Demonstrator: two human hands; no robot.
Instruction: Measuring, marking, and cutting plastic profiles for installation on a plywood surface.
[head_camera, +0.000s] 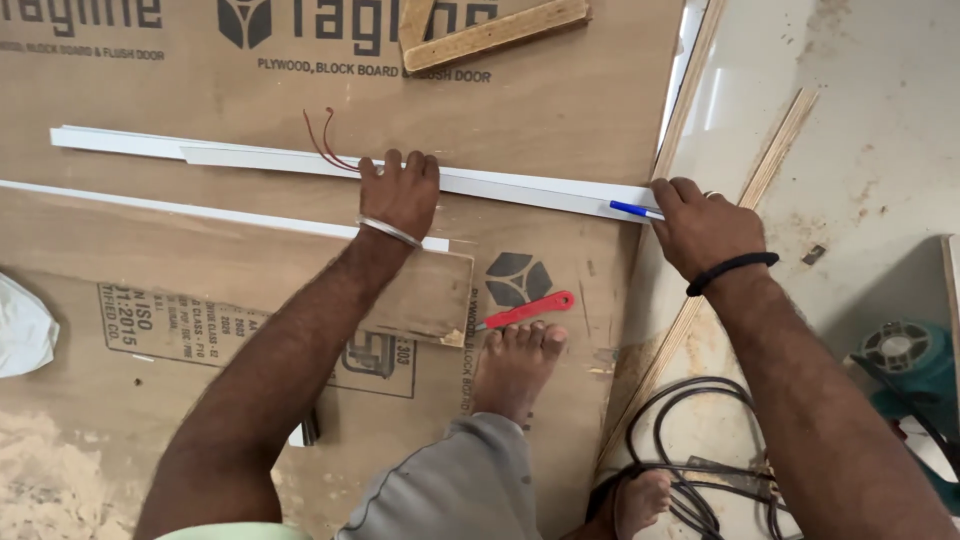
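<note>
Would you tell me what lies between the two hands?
In the head view, only the white strip on plywood spans between left hand and right hand.

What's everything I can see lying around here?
plywood sheets: several, brown, underfoot
white strip: two overlapping, white, across the plywood
blue pen: one, at the strip's right end
red-handled tool: one, by the toes
wooden square: one, tan, top
red wire: one, on the strip
black cable: one, coiled, bottom right
teal power tool: one, right edge
feet: two, bare
left hand: pressing the strip
right hand: holding the pen
</note>
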